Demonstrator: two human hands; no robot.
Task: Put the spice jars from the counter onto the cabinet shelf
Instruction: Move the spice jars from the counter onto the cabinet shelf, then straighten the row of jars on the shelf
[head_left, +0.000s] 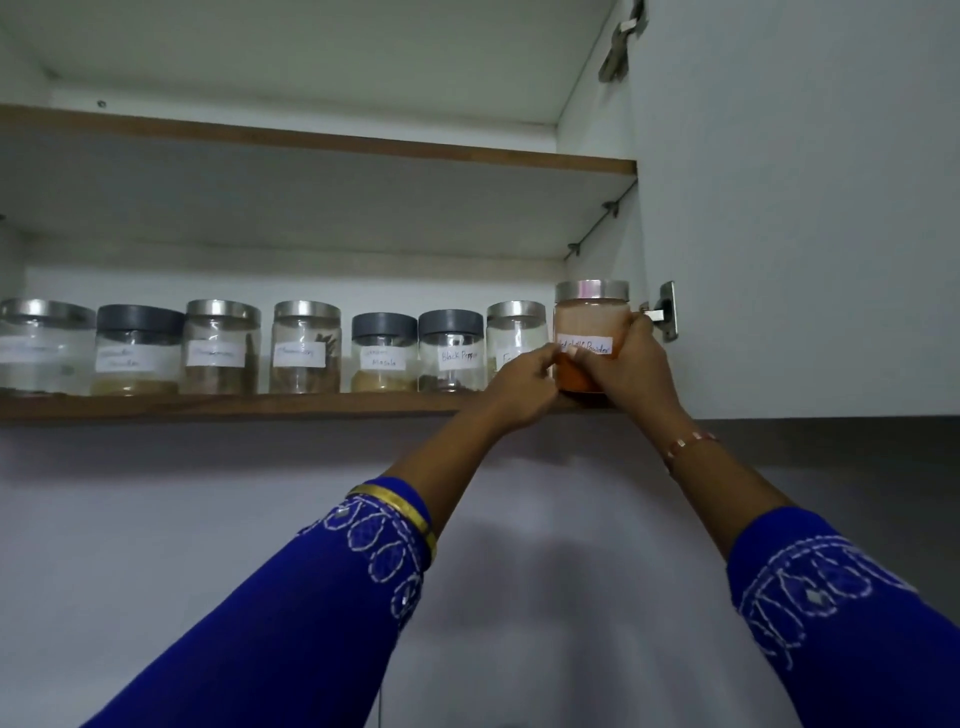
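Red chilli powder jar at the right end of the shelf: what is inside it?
The red chilli powder jar holds orange-red powder at the bottom, with a paler film coating the glass above. The right hand and left hand cover part of its lower half, so the exact fill level is hidden.

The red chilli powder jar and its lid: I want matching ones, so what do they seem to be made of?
The red chilli powder jar looks like clear glass or hard plastic; the orange-red powder shows through, but the picture cannot settle which. Its lid looks like brushed metal, silvery with a soft sheen.

"Black Pepper" on a dark-lidded jar; perhaps "Masala" on its left neighbour.
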